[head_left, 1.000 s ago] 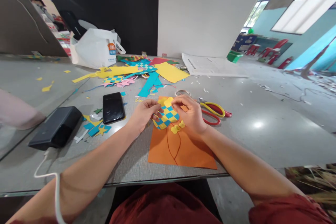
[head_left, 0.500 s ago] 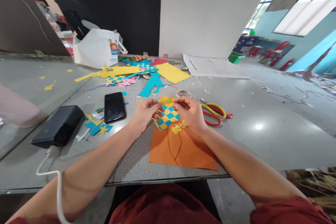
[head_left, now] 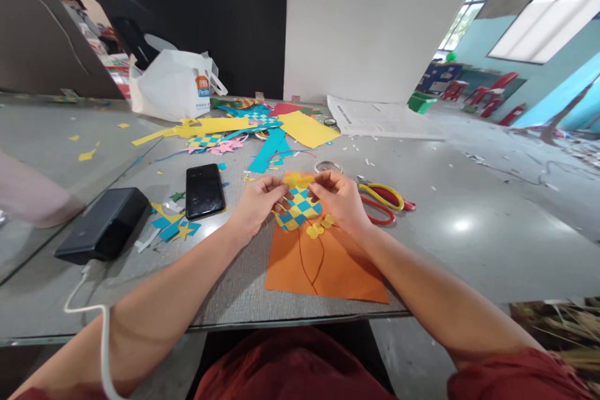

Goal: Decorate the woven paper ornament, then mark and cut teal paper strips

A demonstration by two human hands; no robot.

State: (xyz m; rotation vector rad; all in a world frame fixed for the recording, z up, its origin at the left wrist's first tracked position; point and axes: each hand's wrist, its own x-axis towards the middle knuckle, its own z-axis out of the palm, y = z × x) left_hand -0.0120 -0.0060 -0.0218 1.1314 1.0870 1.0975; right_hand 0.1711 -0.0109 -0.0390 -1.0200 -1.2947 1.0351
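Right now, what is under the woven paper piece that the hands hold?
An orange paper sheet with thin red lines lies beneath the woven blue-and-yellow piece; the sheet's area directly below it is covered.

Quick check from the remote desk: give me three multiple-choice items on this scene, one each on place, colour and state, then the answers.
1. Where is the black smartphone relative to the woven paper piece?
A. On top of it
B. To the person's right
C. To the person's left

2. Which colours does the woven piece show?
A. Red and green
B. Yellow and blue
C. Pink and white

3. What state is the woven piece in?
A. Held by both hands
B. Untouched
C. Cut in half

1: C, the phone lies left of the left hand.
2: B, its checks are yellow and blue.
3: A, the left hand and right hand both pinch it.
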